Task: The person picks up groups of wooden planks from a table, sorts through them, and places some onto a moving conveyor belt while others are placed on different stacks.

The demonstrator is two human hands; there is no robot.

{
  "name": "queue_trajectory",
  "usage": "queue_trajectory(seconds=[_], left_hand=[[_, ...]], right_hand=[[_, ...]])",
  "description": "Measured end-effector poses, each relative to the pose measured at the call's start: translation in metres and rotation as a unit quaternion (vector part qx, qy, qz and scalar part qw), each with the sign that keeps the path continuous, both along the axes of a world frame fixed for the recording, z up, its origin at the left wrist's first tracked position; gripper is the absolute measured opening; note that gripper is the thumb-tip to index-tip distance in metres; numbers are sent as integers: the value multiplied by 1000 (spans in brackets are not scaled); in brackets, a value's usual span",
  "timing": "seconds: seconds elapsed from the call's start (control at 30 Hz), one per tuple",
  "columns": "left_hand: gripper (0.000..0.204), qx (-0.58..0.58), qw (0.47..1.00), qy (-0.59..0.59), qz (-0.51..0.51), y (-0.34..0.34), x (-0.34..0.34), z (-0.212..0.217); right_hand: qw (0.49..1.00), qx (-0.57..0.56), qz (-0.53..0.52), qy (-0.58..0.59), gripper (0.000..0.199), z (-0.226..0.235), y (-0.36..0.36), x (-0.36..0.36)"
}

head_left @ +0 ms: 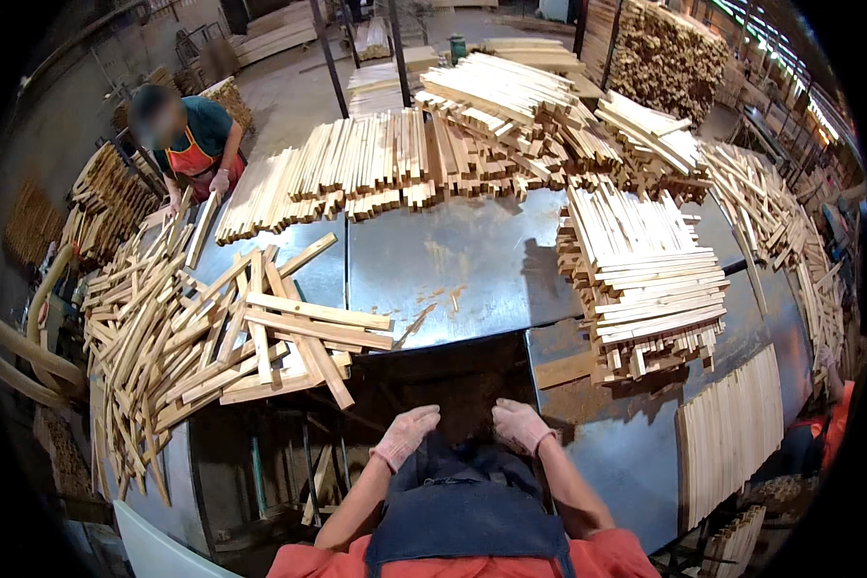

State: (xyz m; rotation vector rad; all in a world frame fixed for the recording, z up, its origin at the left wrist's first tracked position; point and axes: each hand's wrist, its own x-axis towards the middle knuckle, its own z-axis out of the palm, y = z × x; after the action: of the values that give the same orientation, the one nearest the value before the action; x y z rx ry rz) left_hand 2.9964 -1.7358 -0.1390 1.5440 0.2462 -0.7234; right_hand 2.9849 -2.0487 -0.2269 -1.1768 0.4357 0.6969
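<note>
My left hand (409, 434), in a pale work glove, hangs in the gap at the front of the metal table (443, 260). Its fingers are curled in, and nothing shows in them. Level with it, my right hand (521, 425) is gloved too and loosely closed, with nothing visible in its grip. The hands are apart, above my dark apron (467, 525). Nearest to my left hand is a jumbled heap of wooden strips (250, 328), some ends overhanging the table edge. Beyond my right hand stands a neat stack of wooden strips (645, 270).
Long rows of stacked strips (356, 159) line the table's far side. A flat row of strips (732, 433) lies at the right. A co-worker (197, 144) in a red apron handles strips at the far left. Thick hoses (34, 347) run along the left edge.
</note>
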Motion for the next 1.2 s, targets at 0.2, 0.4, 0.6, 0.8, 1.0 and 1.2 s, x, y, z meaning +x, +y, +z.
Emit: queue_trajectory(seconds=[0.2, 0.4, 0.6, 0.8, 1.0, 1.2], left_hand=[[65, 29, 998, -22, 51, -4, 122, 4], [87, 92, 978, -86, 165, 38, 274, -26], [98, 248, 934, -137, 217, 105, 474, -73], [101, 382, 888, -158, 202, 145, 667, -88], [106, 408, 877, -124, 223, 191, 780, -100], [102, 421, 884, -131, 156, 202, 799, -108]], right_hand=[[997, 32, 24, 59, 47, 25, 18, 110], [996, 7, 55, 67, 57, 32, 31, 226], [986, -78, 143, 42, 38, 0, 53, 397], [891, -276, 303, -198, 43, -80, 67, 578], [897, -369, 116, -213, 88, -49, 127, 752], [811, -529, 73, -239, 94, -52, 158, 853]])
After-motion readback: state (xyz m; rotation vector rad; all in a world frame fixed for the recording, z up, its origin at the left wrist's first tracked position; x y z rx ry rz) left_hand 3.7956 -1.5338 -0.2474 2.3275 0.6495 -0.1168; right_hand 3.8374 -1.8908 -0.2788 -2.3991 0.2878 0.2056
